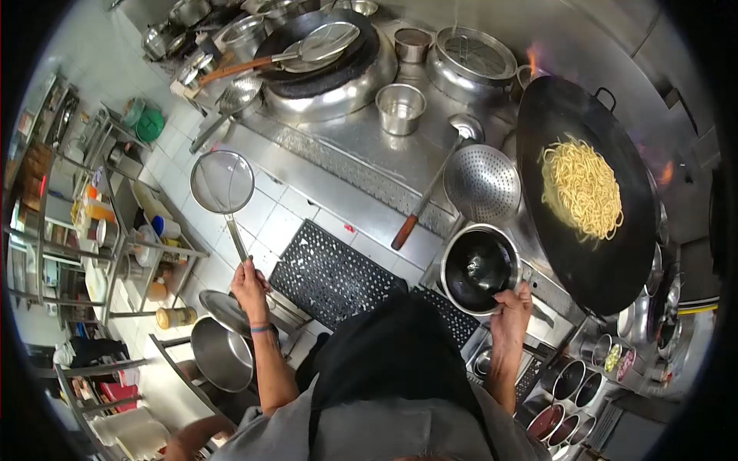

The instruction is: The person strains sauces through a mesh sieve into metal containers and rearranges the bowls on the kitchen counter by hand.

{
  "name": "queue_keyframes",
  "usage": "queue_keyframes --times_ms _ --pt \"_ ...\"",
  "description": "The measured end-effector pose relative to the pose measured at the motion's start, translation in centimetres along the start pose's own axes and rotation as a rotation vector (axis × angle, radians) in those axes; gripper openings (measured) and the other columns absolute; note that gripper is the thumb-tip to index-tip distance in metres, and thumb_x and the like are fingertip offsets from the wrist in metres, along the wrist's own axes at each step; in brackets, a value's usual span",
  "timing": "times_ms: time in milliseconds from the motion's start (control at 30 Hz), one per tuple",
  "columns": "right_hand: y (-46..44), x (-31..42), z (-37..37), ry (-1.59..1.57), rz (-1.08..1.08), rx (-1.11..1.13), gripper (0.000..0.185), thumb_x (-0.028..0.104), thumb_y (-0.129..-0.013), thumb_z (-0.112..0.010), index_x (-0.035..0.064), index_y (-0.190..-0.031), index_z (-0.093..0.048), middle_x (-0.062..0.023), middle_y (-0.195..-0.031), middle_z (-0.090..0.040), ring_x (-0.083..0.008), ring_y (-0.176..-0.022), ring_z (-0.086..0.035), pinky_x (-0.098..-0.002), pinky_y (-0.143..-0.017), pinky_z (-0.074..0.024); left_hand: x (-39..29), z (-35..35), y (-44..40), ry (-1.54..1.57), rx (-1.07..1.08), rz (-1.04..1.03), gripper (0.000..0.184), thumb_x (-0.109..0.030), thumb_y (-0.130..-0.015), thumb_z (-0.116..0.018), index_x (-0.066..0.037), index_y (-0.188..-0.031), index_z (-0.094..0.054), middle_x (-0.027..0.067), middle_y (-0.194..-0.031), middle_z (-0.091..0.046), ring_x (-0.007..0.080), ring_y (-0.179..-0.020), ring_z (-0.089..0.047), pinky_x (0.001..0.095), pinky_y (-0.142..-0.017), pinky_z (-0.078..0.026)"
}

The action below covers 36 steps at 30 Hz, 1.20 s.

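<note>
My left hand (pixel 250 290) is closed round the handle of a round fine-mesh strainer (pixel 222 183), held up over the floor. My right hand (pixel 510 309) grips the rim of a round metal pot (pixel 447 273) with dark, shiny contents. Just beyond the pot lies a perforated skimmer (pixel 482 184), and beside that a ladle (pixel 421 207) with a wooden handle. A large black wok (pixel 565 257) sits on the range to the right, with a heap of yellow noodles (pixel 584 188) in it.
Flames (pixel 666 170) show at the wok's far side. Another wok (pixel 319 86) at the back carries strainers. A small steel pot (pixel 400 109) stands on the range. Sauce containers (pixel 569 378) are at lower right, a deep pot (pixel 221 353) at lower left. A black mat (pixel 330 269) covers the floor.
</note>
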State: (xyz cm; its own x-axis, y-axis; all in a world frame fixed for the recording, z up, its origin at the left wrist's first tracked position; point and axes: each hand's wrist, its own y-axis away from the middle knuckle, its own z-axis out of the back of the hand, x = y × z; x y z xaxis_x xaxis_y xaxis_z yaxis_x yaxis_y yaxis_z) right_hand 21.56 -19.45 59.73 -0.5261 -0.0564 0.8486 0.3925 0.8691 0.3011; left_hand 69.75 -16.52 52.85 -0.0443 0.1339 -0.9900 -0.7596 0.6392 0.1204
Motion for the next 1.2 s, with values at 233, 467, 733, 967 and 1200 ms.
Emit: queue_keyframes --times_ms 233,467,733,967,1200 --pt "-9.2 -3.5 -6.2 -0.033 -0.031 0.109 0.029 -0.014 -0.071 -0.056 0.0125 -0.066 -0.044 0.0012 -0.059 -0.051 -0.0055 -0.044 -0.043 -0.0202 -0.039 -0.0301 -8.5 -7.3 -1.8 -0.081 0.347 0.064 0.035 -0.028 -0.1 -0.056 0.004 -0.107 -0.064 0.0015 -0.057 -0.052 0.0084 -0.04 -0.047 0.0226 -0.035 -0.04" --pt "-14.3 -5.0 -13.6 -0.044 -0.045 -0.024 0.031 -0.016 -0.071 -0.054 0.0122 -0.065 -0.043 -0.0001 -0.056 -0.05 -0.0074 -0.042 -0.042 -0.0208 -0.039 -0.0327 -8.5 -16.3 -9.1 -0.027 0.66 0.172 0.034 -0.028 -0.099 -0.059 0.004 -0.105 -0.066 0.0005 -0.057 -0.053 0.0069 -0.04 -0.045 0.0215 -0.035 -0.035" --pt "-19.4 -7.9 -21.0 -0.013 0.156 -0.335 0.03 -0.017 -0.07 -0.051 0.0117 -0.064 -0.043 -0.0008 -0.057 -0.051 -0.008 -0.04 -0.041 -0.0222 -0.033 -0.0327 -7.9 -23.7 -23.5 -0.163 1.125 0.314 0.027 -0.027 -0.1 -0.057 -0.003 -0.101 -0.068 -0.001 -0.06 -0.053 0.006 -0.041 -0.047 0.0207 -0.036 -0.036" --pt "-23.2 -7.5 -26.4 0.046 0.211 -0.46 0.028 -0.015 -0.07 -0.051 0.0113 -0.065 -0.042 -0.0022 -0.057 -0.05 -0.0096 -0.038 -0.041 -0.0261 -0.031 -0.0406 -8.4 -27.8 -30.6 -0.174 1.362 0.383 0.024 -0.026 -0.1 -0.057 -0.005 -0.092 -0.067 -0.0012 -0.06 -0.053 0.006 -0.041 -0.047 0.0217 -0.035 -0.034" --pt "-27.8 -6.6 -27.0 0.17 0.198 -0.399 0.024 -0.013 -0.071 -0.05 0.0099 -0.069 -0.043 -0.0048 -0.056 -0.051 -0.0139 -0.033 -0.043 -0.0302 -0.03 -0.0441 -9.5 -29.5 -31.1 -0.133 1.349 0.505 0.024 -0.026 -0.099 -0.057 -0.005 -0.097 -0.068 -0.0018 -0.058 -0.052 0.0062 -0.039 -0.044 0.0217 -0.034 -0.033"
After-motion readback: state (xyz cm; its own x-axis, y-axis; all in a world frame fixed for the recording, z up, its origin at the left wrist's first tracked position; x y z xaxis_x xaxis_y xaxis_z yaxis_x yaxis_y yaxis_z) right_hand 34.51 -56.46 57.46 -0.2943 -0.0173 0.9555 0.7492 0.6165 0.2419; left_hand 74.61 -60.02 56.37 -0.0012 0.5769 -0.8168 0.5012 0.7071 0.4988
